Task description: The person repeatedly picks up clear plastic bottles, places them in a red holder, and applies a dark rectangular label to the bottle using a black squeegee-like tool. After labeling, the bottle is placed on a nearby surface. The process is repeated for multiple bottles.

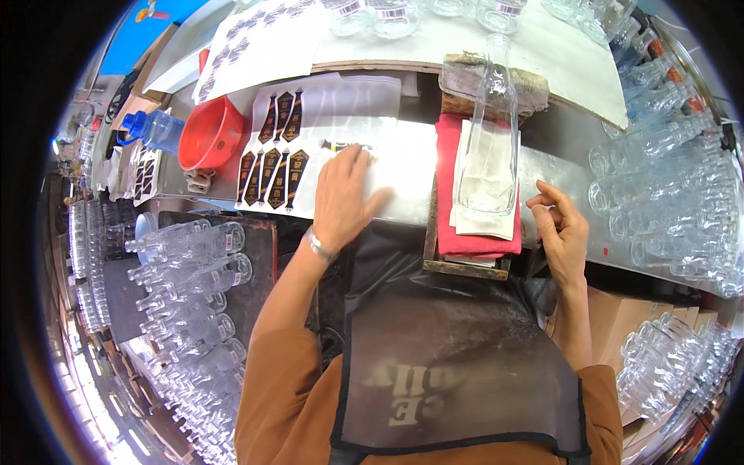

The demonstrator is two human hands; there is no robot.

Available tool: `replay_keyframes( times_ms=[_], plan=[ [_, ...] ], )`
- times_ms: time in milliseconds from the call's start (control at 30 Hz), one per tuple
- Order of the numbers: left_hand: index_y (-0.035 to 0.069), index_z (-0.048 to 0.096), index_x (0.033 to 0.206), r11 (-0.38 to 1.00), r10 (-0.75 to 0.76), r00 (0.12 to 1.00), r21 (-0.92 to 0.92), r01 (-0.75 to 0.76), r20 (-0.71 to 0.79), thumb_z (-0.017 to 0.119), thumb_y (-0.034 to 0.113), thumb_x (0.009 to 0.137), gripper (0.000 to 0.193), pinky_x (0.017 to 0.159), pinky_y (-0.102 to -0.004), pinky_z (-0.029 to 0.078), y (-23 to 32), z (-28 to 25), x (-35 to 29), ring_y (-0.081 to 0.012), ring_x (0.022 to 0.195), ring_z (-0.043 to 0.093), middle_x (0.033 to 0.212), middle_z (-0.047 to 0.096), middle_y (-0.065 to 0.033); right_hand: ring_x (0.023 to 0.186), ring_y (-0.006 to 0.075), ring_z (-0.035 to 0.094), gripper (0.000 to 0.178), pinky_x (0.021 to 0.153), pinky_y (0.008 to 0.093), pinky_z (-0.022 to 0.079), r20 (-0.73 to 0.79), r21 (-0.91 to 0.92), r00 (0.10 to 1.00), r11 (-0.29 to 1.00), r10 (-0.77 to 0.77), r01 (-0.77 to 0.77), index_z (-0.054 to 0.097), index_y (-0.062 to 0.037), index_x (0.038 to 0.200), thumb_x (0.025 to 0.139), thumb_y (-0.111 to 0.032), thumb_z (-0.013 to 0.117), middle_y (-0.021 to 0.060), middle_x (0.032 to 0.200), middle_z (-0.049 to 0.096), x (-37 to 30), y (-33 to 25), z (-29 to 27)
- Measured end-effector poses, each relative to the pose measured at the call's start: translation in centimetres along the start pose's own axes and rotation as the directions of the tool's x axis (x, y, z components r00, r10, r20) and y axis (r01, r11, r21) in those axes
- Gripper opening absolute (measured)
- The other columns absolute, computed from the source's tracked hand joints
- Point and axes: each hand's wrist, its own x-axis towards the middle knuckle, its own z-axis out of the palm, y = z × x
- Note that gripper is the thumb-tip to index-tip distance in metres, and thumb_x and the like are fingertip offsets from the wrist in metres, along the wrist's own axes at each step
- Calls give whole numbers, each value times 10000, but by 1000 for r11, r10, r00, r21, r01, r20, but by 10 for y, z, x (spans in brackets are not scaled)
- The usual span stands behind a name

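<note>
Left hand (341,190) spread at a label (338,145), centre; right hand (563,226) half-curled, empty; bottle (490,155) seemingly unlabelled; dark labels (270,177) remain, left.

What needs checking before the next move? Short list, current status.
1. Clear glass bottle lying on the folded red cloth and off-white layer: ok, neck pointing away from the person.
2. Bottle's upper side free of black labels: ok, none shows there.
3. Right hand off the bottle: ok, beside it with a gap.
4. Left hand at the white label sheet: ok, fingers at a small dark piece.
5. That piece lifted free: cannot tell, fingers partly hide it.
6. Black-and-gold pointed labels available: ok, several lie left of that hand.
</note>
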Motion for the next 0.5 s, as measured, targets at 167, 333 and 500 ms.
replay_keyframes(
  times_ms=[167,333,500],
  plan=[
    [-31,517,1353,996,61,994,-63,-55,88,803,298,789,713,1102,-493,358,25,-23,-49,-396,1323,460,1453,476,-211,581,46,482,425,548,218,421,13,33,1000,999,-21,21,596,19,1287,888,-72,711,58,1030,672,-10,3,0],
    [11,591,1286,996,0,999,-85,-4,-49,813,88,741,593,1070,-467,402,24,-6,-53,-375,1287,514,1384,554,-174,589,156,564,677,575,298,486,132,-252,982,954,-135,165,530,-11,1378,770,-148,795,98,1120,622,-3,-27,10],
    [9,723,1024,975,-30,986,-220,-6,-162,718,-36,836,193,866,-331,531,37,-23,-58,-248,957,701,1025,731,-115,672,285,650,601,630,385,538,89,-355,969,902,-231,248,540,-29,1362,808,-159,734,131,1132,628,3,-20,19]
  ],
)
